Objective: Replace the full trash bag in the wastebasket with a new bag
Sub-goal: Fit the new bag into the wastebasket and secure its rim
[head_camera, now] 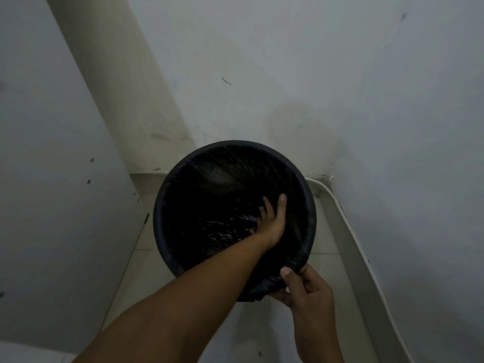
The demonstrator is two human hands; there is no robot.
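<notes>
A round black wastebasket [157, 218] stands on the tiled floor in a corner, seen from above. A black trash bag [222, 176] lines it, its edge folded over the rim. My left hand [272, 218] reaches down inside the basket, fingers spread straight against the crumpled plastic near the bottom. My right hand [306, 286] is at the near right of the rim, thumb on top, pinching a bunched fold of the bag that hangs outside the basket. The basket's bottom is too dark to make out.
White walls close in behind and to the right of the basket, and a pale panel [52, 179] stands on the left. A white cable or skirting [348, 231] runs along the floor at the right. Light floor tiles [146, 271] lie in front of the basket.
</notes>
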